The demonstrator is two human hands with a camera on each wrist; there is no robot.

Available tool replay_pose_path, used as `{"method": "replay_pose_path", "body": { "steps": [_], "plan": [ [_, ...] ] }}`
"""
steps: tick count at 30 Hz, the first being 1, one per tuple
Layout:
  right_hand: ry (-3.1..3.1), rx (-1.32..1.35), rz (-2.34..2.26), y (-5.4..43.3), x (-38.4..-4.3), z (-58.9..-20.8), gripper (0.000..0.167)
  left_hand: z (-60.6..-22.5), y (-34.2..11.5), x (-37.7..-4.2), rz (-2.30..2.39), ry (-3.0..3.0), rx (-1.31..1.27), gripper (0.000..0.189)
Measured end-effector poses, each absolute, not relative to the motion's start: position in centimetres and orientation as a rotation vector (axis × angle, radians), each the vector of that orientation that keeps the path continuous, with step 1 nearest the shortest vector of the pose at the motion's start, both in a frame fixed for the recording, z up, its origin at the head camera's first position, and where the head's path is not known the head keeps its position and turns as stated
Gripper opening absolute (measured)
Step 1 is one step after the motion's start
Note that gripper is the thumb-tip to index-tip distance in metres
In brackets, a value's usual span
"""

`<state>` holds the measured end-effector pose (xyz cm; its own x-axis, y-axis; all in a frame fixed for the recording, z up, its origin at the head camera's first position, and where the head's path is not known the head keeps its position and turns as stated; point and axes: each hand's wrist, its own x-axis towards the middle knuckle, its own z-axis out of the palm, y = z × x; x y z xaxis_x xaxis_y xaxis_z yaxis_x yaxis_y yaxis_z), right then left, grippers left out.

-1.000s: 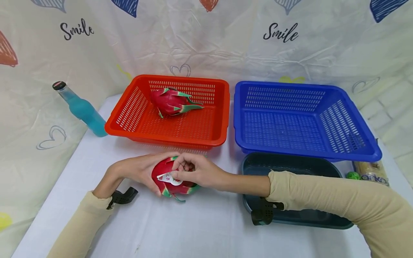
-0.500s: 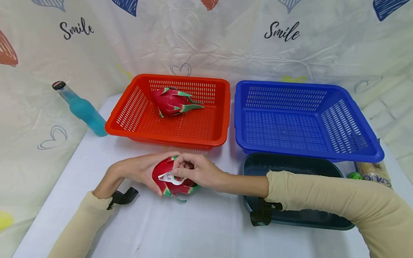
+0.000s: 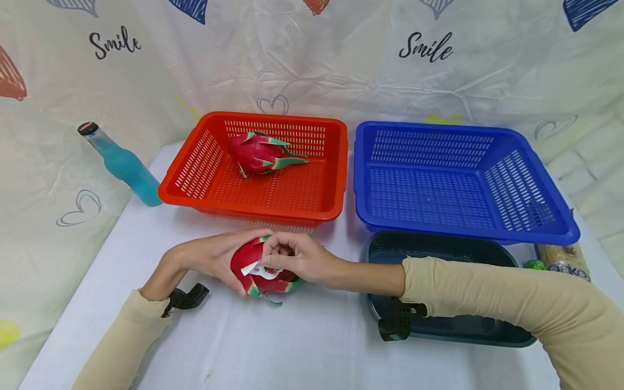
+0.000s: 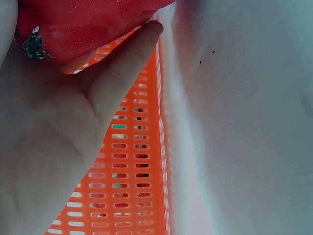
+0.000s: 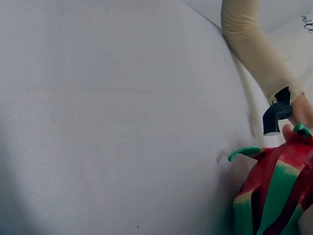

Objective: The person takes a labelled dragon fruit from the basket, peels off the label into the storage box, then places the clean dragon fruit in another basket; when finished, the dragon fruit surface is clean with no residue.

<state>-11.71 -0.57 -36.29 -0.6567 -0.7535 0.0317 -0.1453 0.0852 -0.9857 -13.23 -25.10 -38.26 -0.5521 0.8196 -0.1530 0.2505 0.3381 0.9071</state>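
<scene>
i see a pale printed curtain (image 3: 331,65) behind a worktop (image 3: 302,346) covered in white cloth. on it, toward the back, i have the blue basket (image 3: 424,197) on the right and the red basket (image 3: 253,208) on the left. the dark tray (image 3: 458,329) sits just in front of the blue basket, and the right beige sleeve (image 3: 487,290) crosses over it. left of the red basket stands a bottle (image 3: 129,170) of blue drink. my left grip (image 3: 207,257), a bare hand, is grasping the near dragon fruit (image 3: 244,254) from its left side, in front of the red basket; my right grip (image 3: 302,260) is clenched over the same fruit, thumb and finger pinching a white sticker (image 3: 265,273) on its upper face. another dragon fruit (image 3: 255,154) lies in the red basket. a partly hidden packet (image 3: 567,260) lies right of the tray, a black camera (image 3: 187,297) sits at the left wrist, and a small green ball (image 3: 535,265) is beside the packet.
</scene>
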Motion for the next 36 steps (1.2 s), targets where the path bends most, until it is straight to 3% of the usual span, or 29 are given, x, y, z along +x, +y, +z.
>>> {"method": "replay_pose_path", "body": {
  "steps": [22, 36],
  "plan": [
    [1.739, -0.636, -1.598, -0.3, -11.6, -34.0, 0.011, -37.9, -25.7, -12.8, 1.069, 2.109, 0.951, 0.1],
    [1.923, -0.55, -1.424, 7.4, -12.5, -31.1, 0.017, -37.7, -25.1, -12.9, 1.073, 2.094, 0.905, 0.095]
  ]
}}
